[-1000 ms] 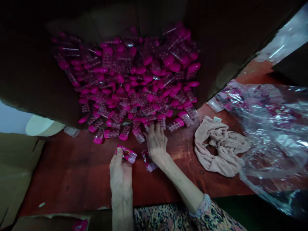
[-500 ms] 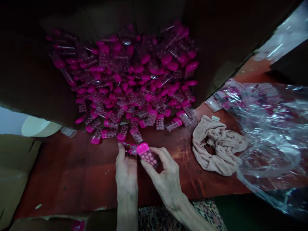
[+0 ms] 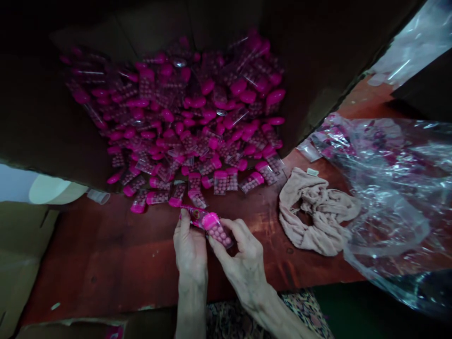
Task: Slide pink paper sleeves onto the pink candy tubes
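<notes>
My right hand [image 3: 243, 263] pinches a small clear candy container [image 3: 218, 230] with a bright pink cap and round pink candies inside. Thumb and fingers grip its lower end, and the cap points up and left. Close beside it, my left hand [image 3: 190, 245] closes its thumb on a pink printed wrapper [image 3: 195, 215]. The capped end of the container meets the wrapper's right end; whether it is inside the wrapper I cannot tell. Just beyond both hands lies a large heap of similar pink-capped containers [image 3: 221, 182] in a dark box lying open towards me.
The red tabletop [image 3: 113, 249] runs beneath the hands. To the right lie a crumpled beige cloth [image 3: 318, 221] and a large clear plastic bag [image 3: 391, 212]. At left are a pale bowl [image 3: 52, 188], a small clear cup [image 3: 99, 196] and cardboard [image 3: 24, 263].
The container and the wrapper have come together, the wrapper now touching the pink cap. My left hand has shifted slightly right. The whole scene has drifted a little left in view.
</notes>
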`<state>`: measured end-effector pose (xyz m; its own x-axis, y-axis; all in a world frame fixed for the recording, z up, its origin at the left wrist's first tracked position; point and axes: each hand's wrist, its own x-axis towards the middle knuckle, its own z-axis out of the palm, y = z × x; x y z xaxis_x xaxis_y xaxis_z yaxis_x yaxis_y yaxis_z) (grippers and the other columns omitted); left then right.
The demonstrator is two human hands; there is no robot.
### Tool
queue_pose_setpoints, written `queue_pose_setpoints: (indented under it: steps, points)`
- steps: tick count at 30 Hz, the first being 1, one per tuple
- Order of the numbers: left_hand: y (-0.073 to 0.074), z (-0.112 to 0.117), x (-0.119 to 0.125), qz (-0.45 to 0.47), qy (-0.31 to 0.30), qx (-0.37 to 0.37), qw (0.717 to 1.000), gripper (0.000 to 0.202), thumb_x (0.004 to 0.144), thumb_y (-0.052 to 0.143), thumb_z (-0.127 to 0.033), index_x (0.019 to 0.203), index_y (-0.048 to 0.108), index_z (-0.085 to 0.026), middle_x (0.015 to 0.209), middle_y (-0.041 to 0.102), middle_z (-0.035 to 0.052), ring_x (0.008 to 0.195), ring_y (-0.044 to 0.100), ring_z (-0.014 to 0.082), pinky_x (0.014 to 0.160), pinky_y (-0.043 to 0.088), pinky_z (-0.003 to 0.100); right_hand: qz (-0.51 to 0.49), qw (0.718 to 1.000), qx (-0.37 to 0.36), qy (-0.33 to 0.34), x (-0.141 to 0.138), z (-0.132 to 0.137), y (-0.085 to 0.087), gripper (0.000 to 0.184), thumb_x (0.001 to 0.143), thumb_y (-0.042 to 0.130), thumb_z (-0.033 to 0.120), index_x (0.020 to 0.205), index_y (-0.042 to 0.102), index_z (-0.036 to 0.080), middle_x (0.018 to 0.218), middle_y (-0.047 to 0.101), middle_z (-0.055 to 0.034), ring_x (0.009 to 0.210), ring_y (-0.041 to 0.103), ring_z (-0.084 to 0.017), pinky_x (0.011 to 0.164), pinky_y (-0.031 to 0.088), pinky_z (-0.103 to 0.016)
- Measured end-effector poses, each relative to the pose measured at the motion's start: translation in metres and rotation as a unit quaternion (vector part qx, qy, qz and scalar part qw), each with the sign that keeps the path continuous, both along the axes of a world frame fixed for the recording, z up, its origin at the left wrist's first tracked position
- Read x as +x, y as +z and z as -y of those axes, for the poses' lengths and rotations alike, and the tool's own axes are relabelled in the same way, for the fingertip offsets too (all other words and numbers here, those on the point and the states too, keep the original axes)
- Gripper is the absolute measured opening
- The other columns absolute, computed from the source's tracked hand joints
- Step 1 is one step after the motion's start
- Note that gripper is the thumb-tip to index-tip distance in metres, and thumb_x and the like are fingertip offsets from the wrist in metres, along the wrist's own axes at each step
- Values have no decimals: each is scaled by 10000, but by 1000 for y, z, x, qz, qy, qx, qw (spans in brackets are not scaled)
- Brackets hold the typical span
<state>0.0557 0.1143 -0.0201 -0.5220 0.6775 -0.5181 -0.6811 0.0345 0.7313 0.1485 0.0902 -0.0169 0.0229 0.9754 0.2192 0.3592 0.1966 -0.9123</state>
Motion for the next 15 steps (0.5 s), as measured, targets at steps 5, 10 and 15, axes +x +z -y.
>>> queue_pose_setpoints:
  steps: [5,10,15]
  points:
    - [-1,2,11,26,-7,-10,1000,234,669,718,-348,702,610,-143,613,647,-2,557,588,114,635,470,262,26,999,-20,-17,3,-4,-4,166,765,579,155,930,596,160,759,571,-24,644,564,-145,590,487,-251]
    - [-2,0,13,41,-10,-34,999,244,618,754,-322,673,601,-141,550,630,-13,491,578,113,581,463,258,12,1000,-20,0,4,-3,-8,171,762,591,185,932,605,164,772,602,-28,671,600,-154,612,507,-253]
    - [0,0,12,31,-15,-17,999,238,643,740,-320,731,632,-126,666,693,49,624,647,160,692,490,304,45,997,57,-12,4,-1,-15,213,792,546,142,994,610,164,752,590,-37,659,611,-154,611,525,-254]
